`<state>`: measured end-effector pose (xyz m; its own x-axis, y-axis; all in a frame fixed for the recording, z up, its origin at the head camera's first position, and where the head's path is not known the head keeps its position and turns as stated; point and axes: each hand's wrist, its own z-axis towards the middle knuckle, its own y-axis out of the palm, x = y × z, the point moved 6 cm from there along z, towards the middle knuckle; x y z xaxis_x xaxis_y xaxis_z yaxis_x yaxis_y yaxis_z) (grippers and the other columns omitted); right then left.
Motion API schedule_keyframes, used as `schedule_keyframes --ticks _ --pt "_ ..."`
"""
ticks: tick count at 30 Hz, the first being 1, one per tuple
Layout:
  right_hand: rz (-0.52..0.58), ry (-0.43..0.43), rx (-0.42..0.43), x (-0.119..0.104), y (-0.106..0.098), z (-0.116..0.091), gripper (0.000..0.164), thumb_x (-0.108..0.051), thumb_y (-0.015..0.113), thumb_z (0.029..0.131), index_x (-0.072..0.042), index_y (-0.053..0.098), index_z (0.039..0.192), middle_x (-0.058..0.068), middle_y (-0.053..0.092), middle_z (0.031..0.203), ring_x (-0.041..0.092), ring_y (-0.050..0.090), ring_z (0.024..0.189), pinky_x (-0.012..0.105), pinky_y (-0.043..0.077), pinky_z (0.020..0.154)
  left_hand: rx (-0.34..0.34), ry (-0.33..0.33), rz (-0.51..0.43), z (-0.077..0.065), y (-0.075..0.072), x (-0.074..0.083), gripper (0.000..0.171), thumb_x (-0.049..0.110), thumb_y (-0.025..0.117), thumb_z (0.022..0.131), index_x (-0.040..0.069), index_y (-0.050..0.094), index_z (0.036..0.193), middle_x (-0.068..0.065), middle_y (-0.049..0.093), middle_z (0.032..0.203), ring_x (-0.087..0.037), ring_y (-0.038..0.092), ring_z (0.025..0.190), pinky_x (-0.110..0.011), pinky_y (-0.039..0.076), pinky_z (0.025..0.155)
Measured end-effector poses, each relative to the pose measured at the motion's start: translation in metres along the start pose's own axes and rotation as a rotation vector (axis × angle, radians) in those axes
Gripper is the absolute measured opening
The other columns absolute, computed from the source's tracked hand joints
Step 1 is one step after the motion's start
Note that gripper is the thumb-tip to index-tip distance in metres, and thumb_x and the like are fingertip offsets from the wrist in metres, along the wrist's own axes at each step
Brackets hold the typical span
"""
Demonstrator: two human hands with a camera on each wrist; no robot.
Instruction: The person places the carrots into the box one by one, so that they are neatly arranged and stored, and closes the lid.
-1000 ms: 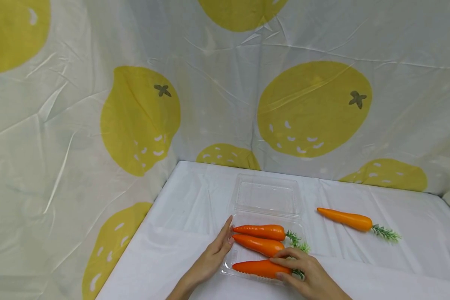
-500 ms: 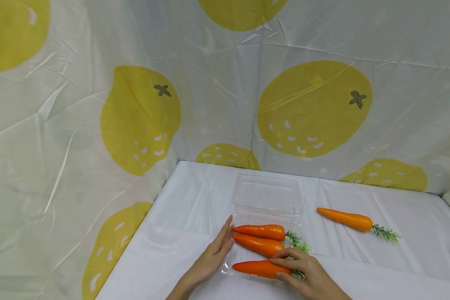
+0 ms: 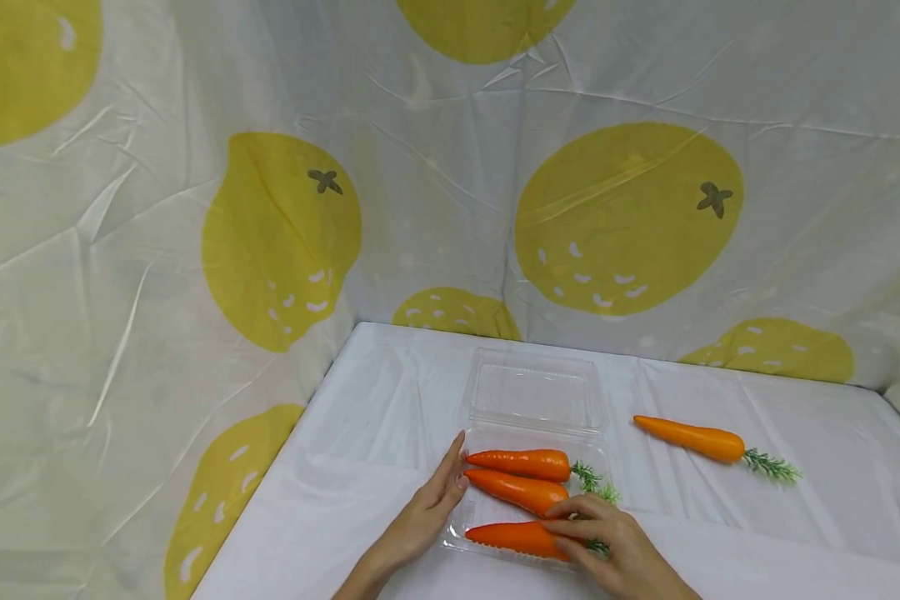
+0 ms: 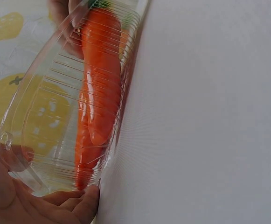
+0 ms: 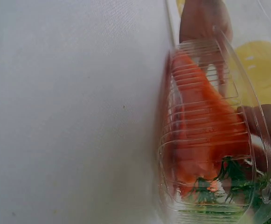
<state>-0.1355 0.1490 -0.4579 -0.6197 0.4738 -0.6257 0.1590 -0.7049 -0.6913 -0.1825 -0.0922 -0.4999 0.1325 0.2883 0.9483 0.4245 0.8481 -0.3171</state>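
Note:
An opened clear plastic clamshell box [image 3: 453, 518] lies with its lid [image 3: 536, 387] folded back. Inside, a rear carrot [image 3: 521, 462] and a middle carrot [image 3: 521, 490] lie close together, tips left, green tops right. The front carrot [image 3: 510, 537] lies along the near wall, apart from the other two. My right hand [image 3: 607, 542] pinches its thick end between thumb and fingers, partly covering its leaves. My left hand [image 3: 423, 517] rests against the box's left side with extended fingers. In the left wrist view, fingertips [image 4: 86, 205] touch the box's outer end.
An orange carrot [image 3: 693, 439] with a green top lies on the white cloth [image 3: 720, 533] to the right of the box. Behind the table hangs a lemon-print curtain [image 3: 435, 208], which also covers the left side.
My right thumb and fingers have shifted slightly to the right on the front carrot. The left hand, the box and the other carrots look unmoved.

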Motion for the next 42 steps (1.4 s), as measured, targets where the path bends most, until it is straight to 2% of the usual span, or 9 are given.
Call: schedule_keyframes --ticks 6,12,18,27,32,42 --pt "-0.026 -0.072 0.050 -0.004 -0.003 0.001 0.023 -0.009 0.078 0.092 -0.019 0.081 0.112 -0.006 0.072 0.114 0.006 0.062 0.101 0.019 0.056 0.078 0.004 0.000 0.003 0.000 0.000 0.000 0.064 0.033 0.038 0.114 0.028 0.005 0.168 -0.023 0.025 0.170 -0.039 0.027 0.157 -0.060 0.027 0.123" --pt "-0.054 -0.169 0.166 -0.010 -0.012 0.000 0.040 0.006 0.083 0.080 -0.020 0.079 0.110 -0.004 0.072 0.112 0.005 0.062 0.101 0.006 0.049 0.086 0.007 -0.004 0.012 0.000 0.000 0.000 0.064 0.033 0.038 0.114 0.027 0.005 0.168 -0.023 0.025 0.170 -0.040 0.027 0.157 -0.061 0.027 0.122" --pt "-0.070 -0.128 0.204 -0.011 -0.024 0.001 0.043 0.007 0.083 0.078 -0.015 0.079 0.114 -0.005 0.071 0.115 0.005 0.062 0.105 0.002 0.047 0.092 0.008 -0.007 0.013 0.000 0.000 -0.001 0.064 0.034 0.038 0.114 0.027 0.005 0.168 -0.022 0.025 0.170 -0.039 0.027 0.157 -0.061 0.027 0.122" --pt "-0.101 -0.088 0.242 -0.008 -0.039 0.001 0.046 0.008 0.085 0.076 -0.018 0.079 0.113 -0.007 0.071 0.116 0.005 0.064 0.106 0.002 0.048 0.092 0.007 -0.004 0.008 0.000 -0.001 -0.001 0.064 0.033 0.038 0.114 0.028 0.005 0.168 -0.022 0.026 0.169 -0.039 0.027 0.157 -0.061 0.027 0.123" --pt "-0.113 -0.035 0.251 -0.004 -0.046 0.001 0.049 0.006 0.084 0.079 -0.024 0.077 0.117 -0.009 0.070 0.116 0.002 0.064 0.104 0.003 0.051 0.088 0.005 -0.006 0.009 0.000 -0.001 -0.001 0.064 0.034 0.038 0.114 0.028 0.005 0.168 -0.021 0.025 0.170 -0.038 0.026 0.158 -0.061 0.026 0.123" --pt "-0.240 -0.024 0.323 0.008 -0.071 -0.004 0.057 0.008 0.086 0.075 -0.025 0.077 0.120 -0.008 0.072 0.115 0.001 0.063 0.106 -0.001 0.042 0.098 0.004 -0.011 0.003 -0.001 -0.001 0.000 0.064 0.034 0.037 0.114 0.029 0.005 0.168 -0.020 0.023 0.171 -0.037 0.025 0.158 -0.060 0.024 0.124"
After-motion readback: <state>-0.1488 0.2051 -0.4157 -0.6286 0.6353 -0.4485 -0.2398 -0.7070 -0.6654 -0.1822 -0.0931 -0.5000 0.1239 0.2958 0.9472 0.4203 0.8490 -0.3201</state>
